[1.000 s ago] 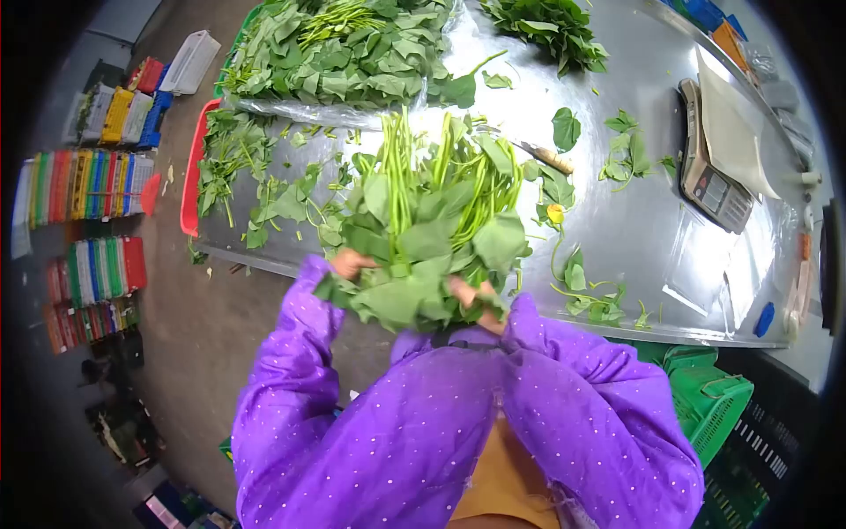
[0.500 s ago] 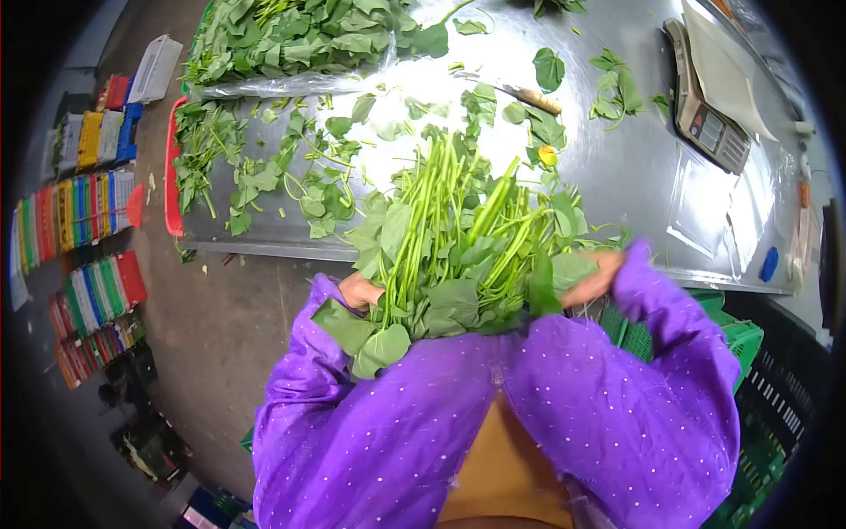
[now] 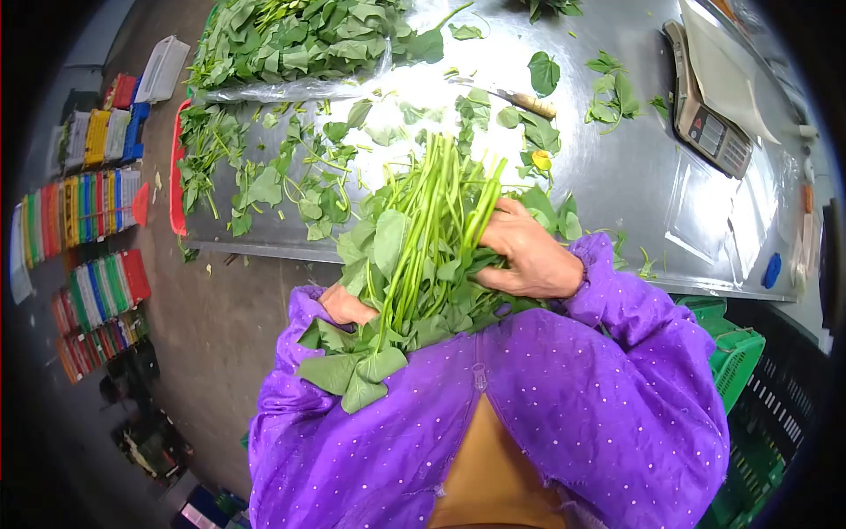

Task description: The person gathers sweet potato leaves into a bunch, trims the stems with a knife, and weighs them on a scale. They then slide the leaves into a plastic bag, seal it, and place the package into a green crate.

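A large bunch of leafy green stems (image 3: 427,238) is gathered against the table's near edge, stems pointing up and away, leaves hanging toward the purple jacket. My left hand (image 3: 346,306) holds it from the left side, its fingers partly hidden under leaves. On the other side my right hand (image 3: 530,253) is closed round the right part of the bunch, its thumb and fingers bent against the stems. Loose leaves and sprigs (image 3: 264,185) lie on the metal table (image 3: 617,189) beyond the bunch.
A large leafy pile (image 3: 300,44) on clear plastic stands at the back left. A wooden-handled knife (image 3: 531,105) lies past the bunch. A scale (image 3: 716,132) is at the right. Green crates (image 3: 736,353) stand below right, and stacked coloured crates (image 3: 84,212) at far left.
My right hand has moved left and up onto the stems from the bunch's right edge. The bunch is narrower, its right-hand stems drawn in. My left hand has shifted slightly left.
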Tool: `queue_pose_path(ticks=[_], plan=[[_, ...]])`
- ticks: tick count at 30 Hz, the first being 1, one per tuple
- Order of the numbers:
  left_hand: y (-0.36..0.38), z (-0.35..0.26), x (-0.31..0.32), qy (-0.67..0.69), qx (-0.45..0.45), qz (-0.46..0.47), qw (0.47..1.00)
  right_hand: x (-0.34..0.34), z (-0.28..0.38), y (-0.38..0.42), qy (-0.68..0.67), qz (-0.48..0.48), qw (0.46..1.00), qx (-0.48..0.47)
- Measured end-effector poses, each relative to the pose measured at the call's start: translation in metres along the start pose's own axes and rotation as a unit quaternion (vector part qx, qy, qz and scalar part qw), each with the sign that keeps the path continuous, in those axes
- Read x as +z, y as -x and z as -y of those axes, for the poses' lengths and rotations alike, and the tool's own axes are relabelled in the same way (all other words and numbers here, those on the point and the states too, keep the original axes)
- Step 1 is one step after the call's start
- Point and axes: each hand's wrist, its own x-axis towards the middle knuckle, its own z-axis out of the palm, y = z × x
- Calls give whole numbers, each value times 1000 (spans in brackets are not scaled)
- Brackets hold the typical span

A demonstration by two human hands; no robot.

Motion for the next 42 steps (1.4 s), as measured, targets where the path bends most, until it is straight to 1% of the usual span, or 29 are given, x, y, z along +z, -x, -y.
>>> queue_pose_path(ticks=[1,2,3,5,6,9,10,11,13,14,17,18,19,21,24,25,27,28,29,30,31,33,34,36,37,39,40,41,42], plan=[[1,0,1,-17,9,-1,1000,2,-5,3,-29,-52,997,-39],[8,13,-7,-56,-9,23,998,0,-7,8,-117,-73,988,68],[11,17,-6,-53,3,6,999,-6,-10,7,-288,-95,949,90],[12,17,1,-46,29,-27,998,-25,-19,2,-494,-75,844,197],[10,15,3,-29,28,-33,999,-28,-17,-1,-566,-86,794,206],[3,6,9,5,2,-48,999,-35,-10,-6,-518,-75,841,138],[1,4,10,2,-21,-51,999,-38,-16,-5,-365,44,911,185],[0,3,11,-1,-44,-53,998,-26,-12,-4,-324,11,939,112],[1,3,11,-10,-52,-54,997,-30,-12,-11,-86,157,980,91],[1,3,11,-19,-61,-53,997,-25,-19,-12,-124,173,971,111],[3,3,11,-44,-87,-52,994,-23,-42,-11,-357,119,919,115],[3,4,10,-52,-97,-51,993,-16,-50,-11,-419,45,900,112],[4,4,10,-61,-105,-49,991,-40,-50,-16,-300,152,887,317],[5,5,10,-78,-120,-48,989,-17,-58,-14,-402,-29,879,254],[7,6,10,-101,-145,-45,983,-5,-69,-17,-365,-162,881,255],[9,8,12,-122,-98,-58,986,-14,-51,-24,-476,-266,788,286],[13,14,15,-164,-1,-84,983,-35,-76,-16,-620,-323,666,259],[13,16,15,-138,3,-78,987,-46,-112,-8,-731,-212,635,134],[11,15,15,-142,17,-73,987,-55,-142,-2,-811,-93,578,3],[8,11,14,-146,33,-69,986,-74,-132,-6,-723,-280,620,120],[7,10,15,-149,47,-66,985,-95,-119,-10,-593,-451,626,229],[17,16,11,-176,-57,-45,982,-147,-163,0,-747,-273,604,-54],[20,17,8,-190,-108,-36,975,-158,-169,0,-691,-268,671,-16],[13,10,11,14,-98,-23,995,-171,-170,-10,-564,-245,787,57],[8,5,12,117,-89,-19,989,-172,-160,-20,-467,-263,835,123],[-3,-8,9,137,-96,23,986,-167,-121,-47,-247,-284,894,241],[-9,-14,6,151,-114,48,981,-161,-94,-57,-220,-161,936,220],[-13,-17,0,166,-133,76,974,-150,-64,-63,-198,-53,972,118],[-14,-14,-6,149,-175,102,968,-139,-48,-80,-250,92,964,-6]])
